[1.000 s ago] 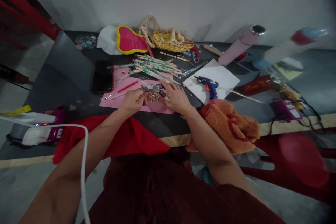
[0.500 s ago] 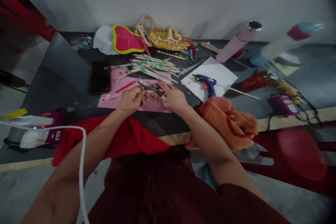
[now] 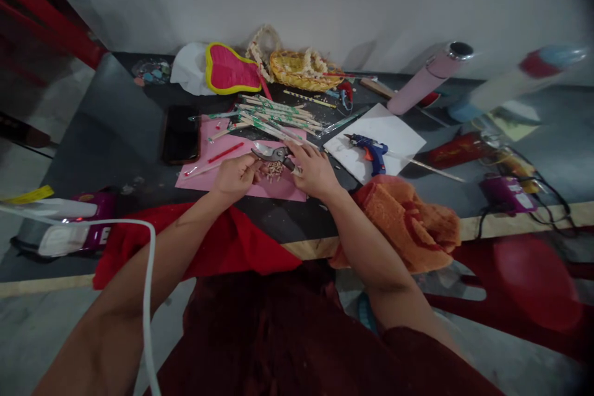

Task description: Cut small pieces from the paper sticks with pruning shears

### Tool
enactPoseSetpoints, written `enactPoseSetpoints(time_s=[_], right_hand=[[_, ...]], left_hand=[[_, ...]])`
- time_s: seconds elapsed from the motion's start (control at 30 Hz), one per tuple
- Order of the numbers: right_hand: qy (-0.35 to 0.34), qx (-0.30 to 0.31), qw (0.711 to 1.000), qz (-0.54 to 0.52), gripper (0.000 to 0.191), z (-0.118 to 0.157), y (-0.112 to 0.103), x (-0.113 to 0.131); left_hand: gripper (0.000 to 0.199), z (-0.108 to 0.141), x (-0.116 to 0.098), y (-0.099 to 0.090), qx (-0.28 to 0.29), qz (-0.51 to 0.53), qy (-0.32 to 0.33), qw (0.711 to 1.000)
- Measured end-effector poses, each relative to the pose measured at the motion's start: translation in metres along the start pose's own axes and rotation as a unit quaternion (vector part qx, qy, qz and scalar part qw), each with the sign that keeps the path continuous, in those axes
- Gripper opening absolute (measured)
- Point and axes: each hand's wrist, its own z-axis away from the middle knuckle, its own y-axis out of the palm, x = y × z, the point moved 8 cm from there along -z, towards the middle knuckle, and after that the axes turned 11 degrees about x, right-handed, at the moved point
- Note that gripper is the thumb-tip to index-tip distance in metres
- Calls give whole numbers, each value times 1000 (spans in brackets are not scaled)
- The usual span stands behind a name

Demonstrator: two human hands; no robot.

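My right hand [image 3: 316, 172] is wrapped round the handles of a pair of pruning shears [image 3: 273, 153], whose blades point left. Close to the blade tips, my left hand [image 3: 236, 178] is pinched closed; whatever sits in its fingers is too small to make out. Between and below the hands, a small pile of short cut stick pieces [image 3: 275, 170] lies on a pink sheet [image 3: 204, 180]. Just beyond are several wooden chopsticks in green-printed clear wrappers [image 3: 278, 114]. A red stick [image 3: 226, 152] rests on the pink sheet to the left.
A phone [image 3: 182, 134] lies left of the sheet. To the right, a glue gun [image 3: 374, 151] rests on white paper [image 3: 403, 130]. Behind stand a wicker basket [image 3: 297, 77] and a pink flask [image 3: 427, 77]. Red cloth [image 3: 250, 244] and an orange towel [image 3: 408, 223] lie along the front edge.
The whole view has shifted slightly, so everything sits a little further right. My right hand still holds the pruning shears, with my left hand still pinched beside the blades.
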Motion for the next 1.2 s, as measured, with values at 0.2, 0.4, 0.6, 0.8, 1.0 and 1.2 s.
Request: enactPoseSetpoints(time_s=[0.2, 0.4, 0.6, 0.8, 1.0, 1.2], right_hand=[[3, 3, 1000, -9, 63, -1, 0, 0], [19, -7, 999, -28, 57, 5, -3, 8], [25, -4, 1000, 3, 60, 3, 0, 7], [2, 9, 1000, 22, 65, 0, 2, 4], [-8, 17, 1000, 14, 66, -1, 3, -3], [-7, 3, 1000, -10, 59, 0, 1, 3]], left_hand=[[28, 0, -4, 1, 1, 18, -21, 1000], [26, 5, -13, -5, -18, 35, 16, 999], [22, 4, -5, -4, -34, -32, 2, 999], [29, 1, -6, 0, 6, -34, 8, 999], [35, 0, -2, 4, 23, -32, -8, 999], [32, 1, -5, 2, 22, -3, -11, 1000]])
